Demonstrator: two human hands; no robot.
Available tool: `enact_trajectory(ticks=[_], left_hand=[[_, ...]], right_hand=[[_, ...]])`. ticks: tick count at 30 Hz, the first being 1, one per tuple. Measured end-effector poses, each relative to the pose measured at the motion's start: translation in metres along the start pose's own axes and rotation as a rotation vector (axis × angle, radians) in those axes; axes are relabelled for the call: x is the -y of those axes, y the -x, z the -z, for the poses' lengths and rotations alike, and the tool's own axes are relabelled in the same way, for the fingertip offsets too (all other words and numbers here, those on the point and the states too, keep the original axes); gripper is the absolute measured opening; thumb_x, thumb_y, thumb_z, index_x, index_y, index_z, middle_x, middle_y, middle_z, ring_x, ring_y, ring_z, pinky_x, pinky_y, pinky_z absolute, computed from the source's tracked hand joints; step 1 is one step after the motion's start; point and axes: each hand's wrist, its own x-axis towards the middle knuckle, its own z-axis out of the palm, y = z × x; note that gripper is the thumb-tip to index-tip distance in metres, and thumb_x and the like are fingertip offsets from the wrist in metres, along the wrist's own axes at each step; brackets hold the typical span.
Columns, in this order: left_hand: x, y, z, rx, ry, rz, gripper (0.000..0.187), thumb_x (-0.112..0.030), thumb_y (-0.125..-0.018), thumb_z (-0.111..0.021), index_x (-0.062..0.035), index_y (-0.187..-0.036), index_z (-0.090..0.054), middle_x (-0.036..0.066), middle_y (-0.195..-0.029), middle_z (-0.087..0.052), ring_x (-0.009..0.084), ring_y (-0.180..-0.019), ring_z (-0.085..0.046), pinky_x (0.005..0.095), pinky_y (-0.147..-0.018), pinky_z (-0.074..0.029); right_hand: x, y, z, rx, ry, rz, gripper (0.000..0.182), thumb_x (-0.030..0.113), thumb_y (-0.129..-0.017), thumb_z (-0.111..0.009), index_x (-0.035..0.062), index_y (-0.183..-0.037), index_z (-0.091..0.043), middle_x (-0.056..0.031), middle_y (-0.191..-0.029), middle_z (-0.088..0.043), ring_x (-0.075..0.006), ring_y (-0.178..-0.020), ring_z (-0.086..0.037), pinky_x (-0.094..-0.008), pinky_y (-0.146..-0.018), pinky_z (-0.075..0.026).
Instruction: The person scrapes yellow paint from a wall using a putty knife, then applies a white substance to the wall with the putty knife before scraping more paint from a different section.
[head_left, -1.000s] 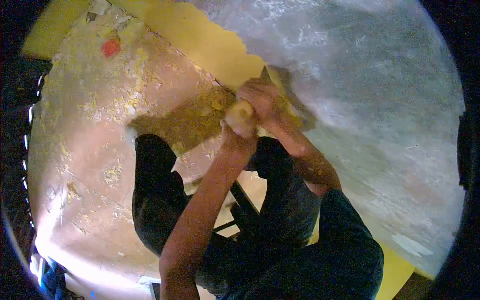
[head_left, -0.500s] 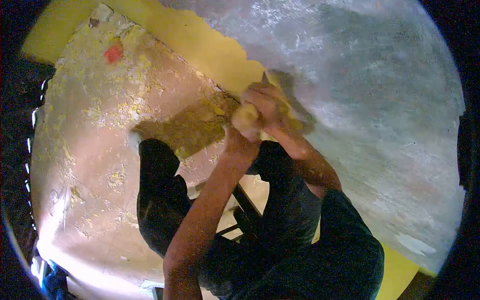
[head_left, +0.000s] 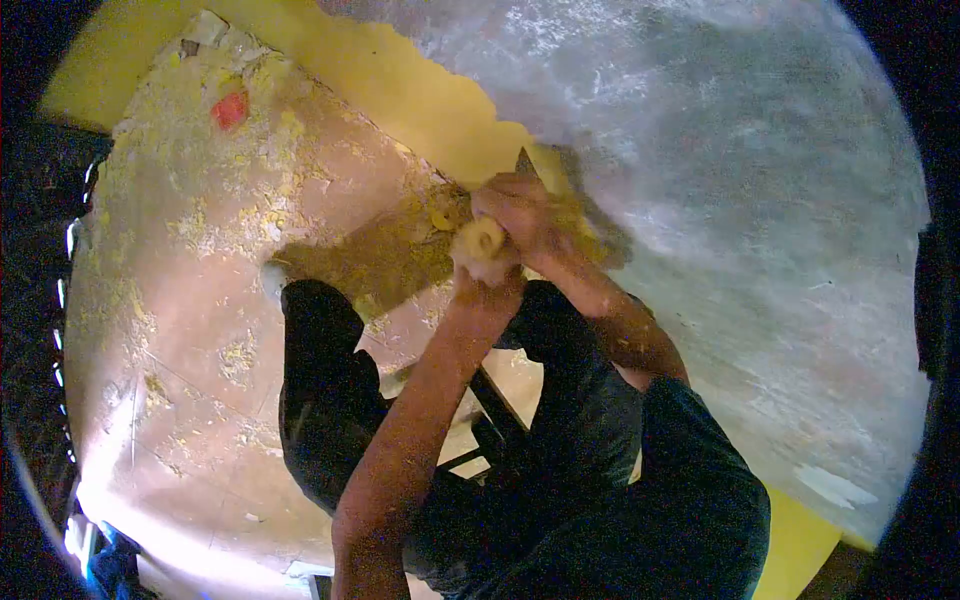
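Observation:
In the middle of the head view, a pale yellowish rounded thing (head_left: 480,240), blurred, sits between my two hands. My left hand (head_left: 485,280) is closed around its lower side. Just above and to the right, my right hand (head_left: 515,205) is closed, with a dark pointed blade tip (head_left: 524,162) sticking up beyond its fingers. The handle is hidden inside the hand. Both hands are close together, over my knees and near the base of the yellow wall strip (head_left: 440,100).
Yellow scraps litter the tan floor (head_left: 220,300). A red piece (head_left: 230,110) lies at the upper left. On the right rises a grey, worn wall (head_left: 760,200). My dark-clad legs (head_left: 320,380) are bent below, with a dark stool frame (head_left: 495,400) between them.
Both hands have shifted slightly left with the pale thing, which now shows a ring-like mark. The blade tip has also moved slightly left.

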Motion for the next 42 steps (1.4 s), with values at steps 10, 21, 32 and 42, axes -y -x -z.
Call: enact_trajectory(ticks=[10, 21, 32, 42], left_hand=[[0.003, 0.015, -0.031, -0.515, -0.714, -0.198, 0.027, -0.023, -0.082, -0.061, -0.0082, -0.104, -0.069, 0.015, -0.125, -0.059, 0.0342, -0.110, -0.059, 0.0561, -0.090, -0.044], [-0.016, -0.037, 0.060, 0.632, -0.048, 0.148, 0.045, -0.027, -0.082, -0.062, -0.0039, -0.121, -0.056, 0.024, -0.119, -0.057, 0.0400, -0.112, -0.053, 0.0482, -0.094, -0.043], [-0.001, -0.015, 0.008, 0.026, -0.177, 0.001, 0.037, -0.025, -0.085, -0.055, -0.0084, -0.118, -0.059, 0.014, -0.112, -0.062, 0.0326, -0.105, -0.059, 0.0535, -0.086, -0.043], [-0.010, -0.023, 0.020, 0.267, -0.110, 0.124, 0.025, -0.024, -0.084, -0.055, -0.0105, -0.099, -0.070, 0.011, -0.106, -0.066, 0.0306, -0.102, -0.062, 0.0505, -0.086, -0.047]], right_hand=[[-0.008, -0.007, -0.004, -0.087, -0.149, 0.068, 0.038, 0.042, -0.065, -0.072, 0.0096, -0.069, -0.053, -0.0097, -0.062, -0.053, -0.0313, -0.056, -0.054, -0.0406, -0.052, -0.042], [-0.033, -0.004, -0.076, -0.796, 0.433, 0.093, 0.025, 0.025, -0.069, -0.070, 0.0070, -0.068, -0.053, -0.0087, -0.061, -0.051, -0.0298, -0.056, -0.055, -0.0402, -0.049, -0.041], [-0.023, 0.004, -0.024, -0.199, 0.076, -0.050, 0.026, 0.029, -0.069, -0.068, 0.0082, -0.068, -0.053, -0.0090, -0.064, -0.053, -0.0314, -0.060, -0.055, -0.0421, -0.054, -0.043], [-0.006, -0.013, -0.014, -0.131, -0.346, -0.794, 0.019, 0.020, -0.064, -0.067, 0.0085, -0.069, -0.053, -0.0088, -0.062, -0.049, -0.0309, -0.058, -0.053, -0.0412, -0.054, -0.043]])
